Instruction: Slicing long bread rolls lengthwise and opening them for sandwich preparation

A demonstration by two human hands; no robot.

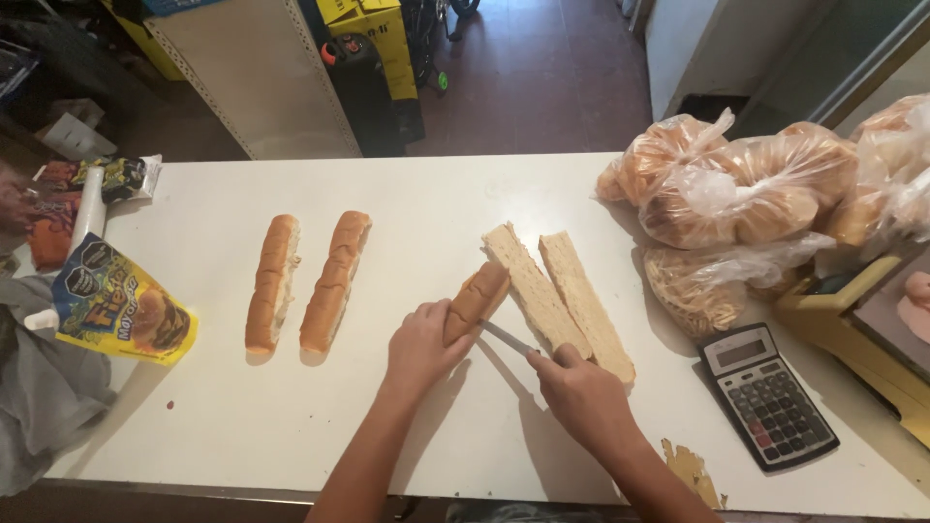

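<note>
My right hand [581, 392] has its grip clamped on a thin metal knife [509, 339]. My left hand [418, 347] grips a long golden bread roll [477, 300] on the white counter [223, 416]. Just beyond, two pale cut halves [557, 295] lie face up; farther left, two whole rolls [305, 281].
</note>
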